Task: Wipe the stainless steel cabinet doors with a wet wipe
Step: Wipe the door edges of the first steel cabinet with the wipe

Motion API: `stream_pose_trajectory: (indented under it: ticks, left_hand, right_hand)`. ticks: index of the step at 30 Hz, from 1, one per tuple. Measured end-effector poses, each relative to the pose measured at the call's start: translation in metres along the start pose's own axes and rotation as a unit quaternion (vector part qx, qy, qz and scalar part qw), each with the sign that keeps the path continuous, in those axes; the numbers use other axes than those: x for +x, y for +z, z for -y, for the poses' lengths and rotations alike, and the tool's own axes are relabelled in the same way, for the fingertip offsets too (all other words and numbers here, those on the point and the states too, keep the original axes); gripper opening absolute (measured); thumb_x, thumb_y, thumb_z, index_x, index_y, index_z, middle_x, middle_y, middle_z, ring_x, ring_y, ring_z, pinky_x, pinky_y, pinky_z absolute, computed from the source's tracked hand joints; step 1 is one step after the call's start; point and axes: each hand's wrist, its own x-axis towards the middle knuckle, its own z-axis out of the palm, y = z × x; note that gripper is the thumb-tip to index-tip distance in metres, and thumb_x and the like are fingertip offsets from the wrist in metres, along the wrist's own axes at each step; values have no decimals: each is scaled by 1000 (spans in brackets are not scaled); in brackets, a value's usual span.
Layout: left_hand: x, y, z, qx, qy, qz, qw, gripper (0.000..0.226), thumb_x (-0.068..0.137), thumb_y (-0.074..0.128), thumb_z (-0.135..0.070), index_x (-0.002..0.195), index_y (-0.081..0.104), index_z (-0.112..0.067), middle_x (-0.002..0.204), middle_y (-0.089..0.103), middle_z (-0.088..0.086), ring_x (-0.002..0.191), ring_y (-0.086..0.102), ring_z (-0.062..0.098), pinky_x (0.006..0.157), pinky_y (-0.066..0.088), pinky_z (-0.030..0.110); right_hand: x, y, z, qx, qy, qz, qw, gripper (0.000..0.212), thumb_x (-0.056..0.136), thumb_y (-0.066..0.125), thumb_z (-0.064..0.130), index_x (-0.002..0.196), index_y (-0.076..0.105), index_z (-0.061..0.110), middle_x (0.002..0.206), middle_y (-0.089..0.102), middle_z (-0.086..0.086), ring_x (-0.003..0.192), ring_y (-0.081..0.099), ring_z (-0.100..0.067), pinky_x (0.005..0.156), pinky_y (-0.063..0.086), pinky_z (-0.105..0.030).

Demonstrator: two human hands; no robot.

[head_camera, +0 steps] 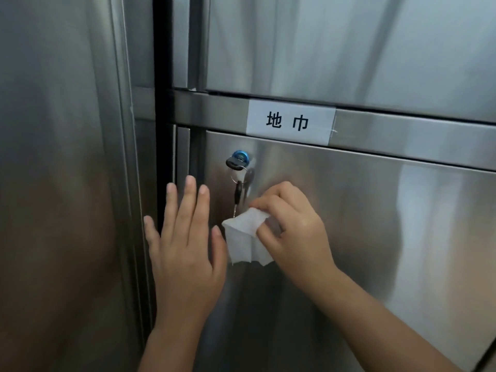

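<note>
Head view puts me square on the lower cabinet door, and I take the blue lock near its upper left corner as my mark. Below the lock and a touch to its right, the right hand has its grip closed on the wet wipe. Thumb and forefinger pinch the top of the bunched sheet and the rest droops from that pinch, so its long axis runs roughly up and down, parallel to the door's left edge. The wipe sits on the lock side of the right hand, directly under the spare key that dangles from the lock's ring, with its upper corner just beside the key's tip. I cannot tell whether the sheet is pressed to the steel or hanging just off it. Below and left of the lock, the left hand is released, fingers straight and spread, holding nothing, over the door's left edge. Whether its palm touches the metal I cannot say, but its thumb tip comes very near the wipe's left fold. Most of the door lies to the right of and below the lock. My judgement is that the sheet wants flattening under the fingers first. The stroke should then run away from the lock, since a pass upward could snag the dangling key. A white label sits on the rail above the lock, to its right.
</note>
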Motion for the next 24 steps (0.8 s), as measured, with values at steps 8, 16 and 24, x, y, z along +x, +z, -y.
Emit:
stream_pose_trajectory:
  ticks: [8,16,24]
  left_hand:
    - [-22,10,9,-1,25,13,1000,51,89,35,-21,136,44,-6,148,32,8,139,21,22,108,14,51]
    - [-33,23,-1,-10,47,33,998,55,88,36,-21,142,30,-14,151,26,5,141,19,21,111,12,47]
    - [-27,12,1,-7,29,25,999,55,88,35,-20,142,33,-8,150,27,8,140,20,23,108,13,52]
  right_hand:
    - [-14,10,-23,-142,-89,-73,983,14,78,60,10,83,67,-1,82,61,-15,80,45,-18,65,36,-25]
    - [-18,15,-30,-250,-113,-194,942,37,91,41,4,61,60,8,65,56,-9,70,39,-17,67,24,-34]
    - [-29,5,-18,-317,-148,-98,932,37,93,38,5,78,71,10,68,57,-4,60,53,-23,67,25,-35]
